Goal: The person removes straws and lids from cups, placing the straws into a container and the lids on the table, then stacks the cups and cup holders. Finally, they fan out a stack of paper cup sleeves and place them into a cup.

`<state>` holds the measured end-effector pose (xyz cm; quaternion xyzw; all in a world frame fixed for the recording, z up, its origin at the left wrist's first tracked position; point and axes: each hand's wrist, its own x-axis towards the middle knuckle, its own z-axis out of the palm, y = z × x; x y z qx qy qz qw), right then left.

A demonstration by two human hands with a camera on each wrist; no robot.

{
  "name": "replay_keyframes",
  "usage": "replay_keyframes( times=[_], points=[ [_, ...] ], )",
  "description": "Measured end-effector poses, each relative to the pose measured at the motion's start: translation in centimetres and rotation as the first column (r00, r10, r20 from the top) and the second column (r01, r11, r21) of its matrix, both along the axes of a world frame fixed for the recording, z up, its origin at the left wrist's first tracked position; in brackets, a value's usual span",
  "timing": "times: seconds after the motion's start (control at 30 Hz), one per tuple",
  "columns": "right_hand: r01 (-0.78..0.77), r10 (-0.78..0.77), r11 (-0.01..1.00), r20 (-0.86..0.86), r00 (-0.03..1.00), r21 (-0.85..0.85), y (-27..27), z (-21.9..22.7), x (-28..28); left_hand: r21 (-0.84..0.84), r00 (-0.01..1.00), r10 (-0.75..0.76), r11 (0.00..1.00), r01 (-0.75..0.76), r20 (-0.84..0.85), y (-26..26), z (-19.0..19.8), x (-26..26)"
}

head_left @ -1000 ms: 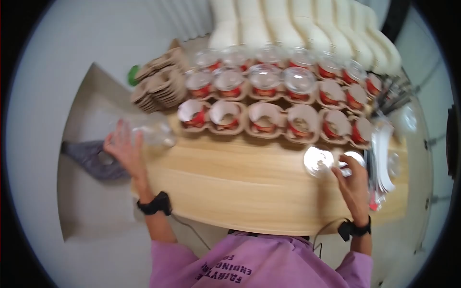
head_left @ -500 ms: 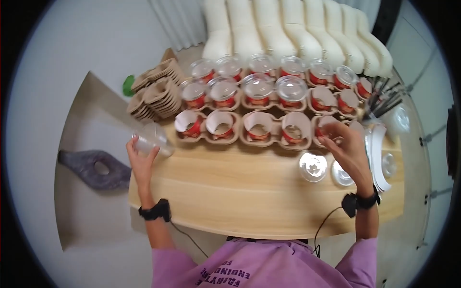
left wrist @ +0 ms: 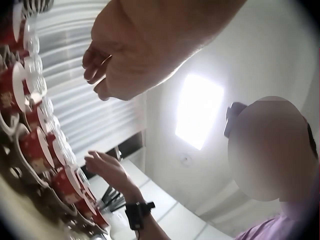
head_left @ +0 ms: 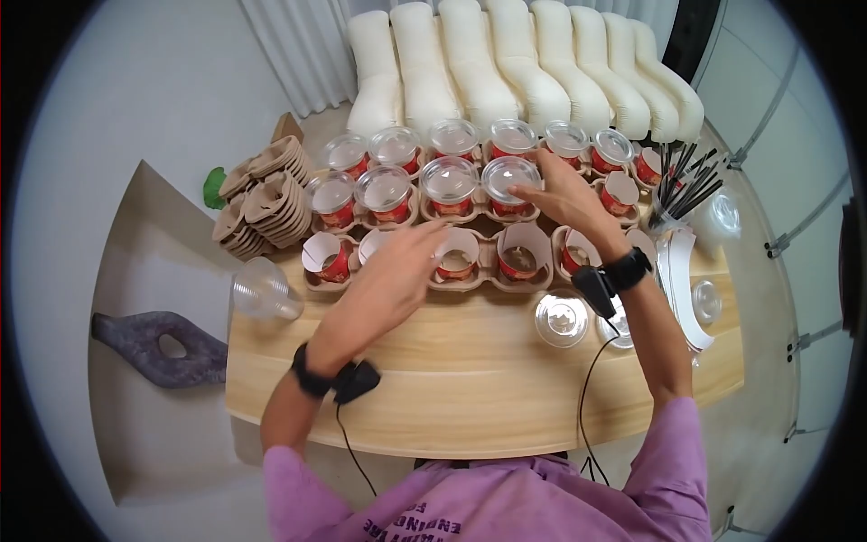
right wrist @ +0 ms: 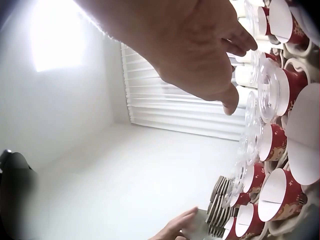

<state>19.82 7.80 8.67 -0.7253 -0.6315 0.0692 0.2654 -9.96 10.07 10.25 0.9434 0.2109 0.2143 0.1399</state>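
Note:
Red paper cups stand in brown carriers in three rows. Over the front row, my left hand (head_left: 388,280) hovers near a cup without a lid (head_left: 456,255); in the left wrist view that hand (left wrist: 130,55) has loosely bent fingers and nothing in them. My right hand (head_left: 573,203) reaches over the middle row, its thumb overlapping a clear domed lid (head_left: 506,178) in the head view. From the right wrist, this hand (right wrist: 195,55) looks empty, just off the lids (right wrist: 268,90), fingers relaxed. Whether it touches one, I cannot tell.
Stacked clear plastic pieces (head_left: 264,289) lie at the table's left, below stacked brown carriers (head_left: 275,208). Two loose clear lids (head_left: 561,319) sit front right. Black straws (head_left: 688,185) and white curved strips (head_left: 679,287) are at the right edge, a cream sofa (head_left: 506,68) behind.
My left hand has let go of the clear stack and moved right over the front cups. My right hand has gone from the front row's right end back and left to the lidded cups.

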Motion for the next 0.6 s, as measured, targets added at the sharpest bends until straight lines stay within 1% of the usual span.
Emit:
replay_keyframes(
  times=[0.03,0.07,0.13,0.17,0.2,0.23,0.27,0.3,0.33,0.37,0.43,0.47,0.53,0.6],
  points=[
    [-0.004,0.004,1.000,0.003,1.000,0.003,0.4,0.1,-0.3,-0.014,0.995,-0.083,0.997,0.082,-0.049,1.1,-0.6,1.5],
    [-0.015,0.015,0.999,0.011,1.000,-0.045,0.8,0.3,-0.6,-0.011,0.996,-0.080,0.997,0.080,-0.047,1.7,-0.4,2.9],
    [-0.009,0.012,0.988,0.023,1.000,-0.154,1.3,0.7,-0.9,-0.022,0.964,-0.143,0.990,0.142,-0.223,2.7,-0.1,5.4],
    [-0.010,0.013,0.989,0.024,1.000,-0.151,1.5,0.6,-0.8,-0.019,0.965,-0.142,0.990,0.141,-0.222,3.6,-0.3,7.0],
    [-0.052,0.057,0.987,0.028,0.998,-0.152,1.8,0.2,-0.5,-0.050,0.908,-0.126,0.992,0.115,-0.400,4.5,-0.9,8.6],
    [-0.094,0.100,0.984,0.033,0.994,-0.154,2.2,-0.3,-0.2,-0.078,0.818,-0.112,0.994,0.083,-0.564,5.3,-1.7,9.6],
    [-0.097,0.103,0.984,0.036,0.994,-0.152,2.7,-0.8,0.1,-0.076,0.820,-0.109,0.994,0.080,-0.562,5.9,-2.7,10.1],
    [-0.128,0.132,0.977,0.012,0.991,-0.171,3.1,-1.3,0.5,-0.033,0.848,-0.091,0.996,0.087,-0.522,6.5,-3.7,10.4],
    [-0.158,0.158,0.969,-0.013,0.987,-0.188,3.5,-1.8,0.9,0.011,0.874,-0.077,0.996,0.093,-0.481,6.7,-3.9,10.8],
    [-0.157,0.158,0.970,-0.010,0.987,-0.187,3.8,-2.4,1.1,0.013,0.875,-0.076,0.996,0.093,-0.479,6.9,-4.1,11.1],
    [-0.183,0.186,0.976,0.012,0.983,-0.122,4.1,-3.1,1.4,0.005,0.853,-0.073,0.996,0.088,-0.517,7.1,-4.3,11.6],
    [-0.183,0.186,0.975,0.013,0.982,-0.123,4.1,-3.2,1.4,0.005,0.853,-0.073,0.996,0.088,-0.516,7.1,-4.3,11.7],
    [-0.163,0.170,0.979,0.053,0.984,-0.119,4.3,-3.3,1.4,0.024,0.881,-0.019,0.999,0.034,-0.472,7.1,-4.5,12.0],
    [-0.153,0.163,0.980,0.075,0.984,-0.126,4.6,-3.3,1.4,0.038,0.876,-0.011,0.999,0.033,-0.481,7.2,-4.8,12.4]
  ],
)
